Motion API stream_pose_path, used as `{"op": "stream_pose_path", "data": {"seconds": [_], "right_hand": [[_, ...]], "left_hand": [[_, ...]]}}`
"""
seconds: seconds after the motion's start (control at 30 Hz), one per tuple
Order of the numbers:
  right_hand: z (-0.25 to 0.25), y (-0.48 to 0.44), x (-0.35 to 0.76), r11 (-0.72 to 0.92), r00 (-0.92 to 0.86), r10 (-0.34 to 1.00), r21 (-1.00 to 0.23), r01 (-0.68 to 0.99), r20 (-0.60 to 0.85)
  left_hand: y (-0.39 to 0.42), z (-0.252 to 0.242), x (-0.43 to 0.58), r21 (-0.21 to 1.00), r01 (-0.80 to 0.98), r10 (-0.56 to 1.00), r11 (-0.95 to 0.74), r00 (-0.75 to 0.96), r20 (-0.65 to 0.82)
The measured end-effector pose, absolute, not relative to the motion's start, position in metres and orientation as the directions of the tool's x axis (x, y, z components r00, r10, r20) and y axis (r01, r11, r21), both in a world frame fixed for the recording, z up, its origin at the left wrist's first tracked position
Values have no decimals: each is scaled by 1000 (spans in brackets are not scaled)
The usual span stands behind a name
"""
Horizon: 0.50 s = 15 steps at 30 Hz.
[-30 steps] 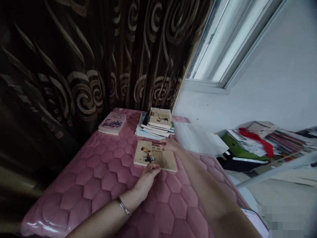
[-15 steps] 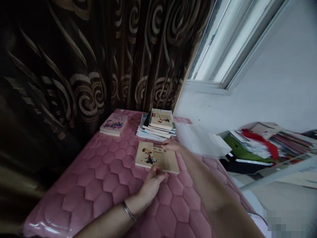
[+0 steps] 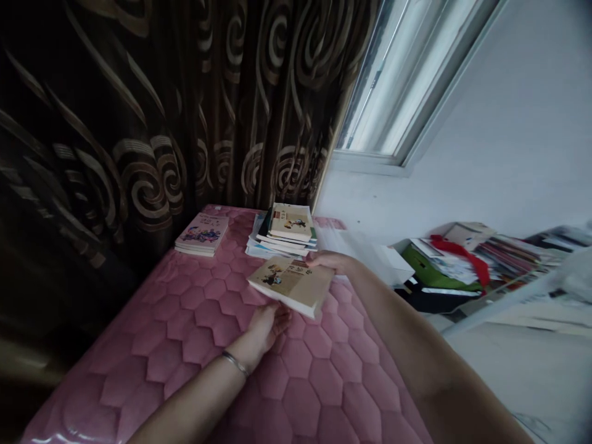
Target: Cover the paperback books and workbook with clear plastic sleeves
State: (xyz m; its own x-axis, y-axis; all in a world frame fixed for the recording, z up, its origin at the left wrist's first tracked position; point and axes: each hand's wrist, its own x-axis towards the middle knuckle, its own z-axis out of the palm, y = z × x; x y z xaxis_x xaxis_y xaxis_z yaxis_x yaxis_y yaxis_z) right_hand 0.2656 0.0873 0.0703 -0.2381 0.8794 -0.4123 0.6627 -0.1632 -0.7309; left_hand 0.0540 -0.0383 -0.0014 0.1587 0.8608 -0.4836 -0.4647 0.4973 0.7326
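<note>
A beige paperback book (image 3: 296, 283) with small drawn figures on its cover is tilted above the pink quilted mattress (image 3: 222, 333), its near edge showing the pages. My right hand (image 3: 329, 261) grips it by the far right edge. Below the near edge is my left hand (image 3: 271, 324), wearing a silver bracelet, its fingers loosely apart; whether they touch the book I cannot tell. Just beyond stands a stack of books and papers (image 3: 282, 240), topped by a similar beige book (image 3: 291, 222).
A small pile of pink-covered books (image 3: 202, 235) lies at the mattress's far left. Dark patterned curtains (image 3: 222, 111) hang behind. On the right, a rack (image 3: 522, 293) holds folders, papers and a red strip (image 3: 462, 256). Clear plastic (image 3: 346, 246) lies by the wall.
The book has been lifted and tilted in my right hand. My left hand has dropped slightly away from the book's near edge, its pinch loosened. The view has shifted a little right.
</note>
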Motion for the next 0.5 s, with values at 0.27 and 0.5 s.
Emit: {"op": "stream_pose_path", "data": {"seconds": [0.27, 0.5], "right_hand": [[32, 20, 252, -325, -258, 854, -850, 415, -452], [-14, -10, 238, -177, -55, 966, -804, 567, -251]], "left_hand": [[-12, -6, 19, 770, -432, 874, 468, 97, -477], [27, -19, -2, 959, -52, 950, 280, 162, -268]]}}
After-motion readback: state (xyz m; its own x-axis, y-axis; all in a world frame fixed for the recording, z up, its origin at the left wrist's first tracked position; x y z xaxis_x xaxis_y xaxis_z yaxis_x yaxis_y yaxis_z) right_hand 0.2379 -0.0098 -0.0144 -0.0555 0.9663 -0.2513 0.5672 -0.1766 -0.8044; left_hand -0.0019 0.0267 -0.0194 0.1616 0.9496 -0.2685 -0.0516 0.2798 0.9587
